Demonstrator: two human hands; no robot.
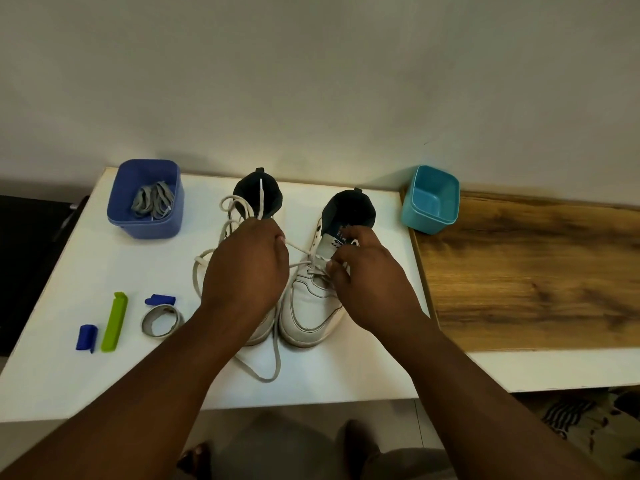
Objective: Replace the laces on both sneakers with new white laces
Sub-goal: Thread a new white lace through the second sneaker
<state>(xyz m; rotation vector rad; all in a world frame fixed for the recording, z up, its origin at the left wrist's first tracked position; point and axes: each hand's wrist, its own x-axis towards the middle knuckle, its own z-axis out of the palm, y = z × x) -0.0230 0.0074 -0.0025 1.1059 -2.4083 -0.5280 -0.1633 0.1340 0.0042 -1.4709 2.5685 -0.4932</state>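
Sneakers side by side on white table (104, 258), toes near. Left hand (247, 268) pinches white lace (298, 249) taut — right hand (363, 268) grips right sneaker (311, 306) at eyelets, steadying it for threading. Old laces (152, 202) in blue tub (145, 223), far left.

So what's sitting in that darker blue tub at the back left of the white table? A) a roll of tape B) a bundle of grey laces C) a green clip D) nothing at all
B: the blue tub holds a loose bundle of grey laces; the roll of tape and the green clip lie out on the white table.
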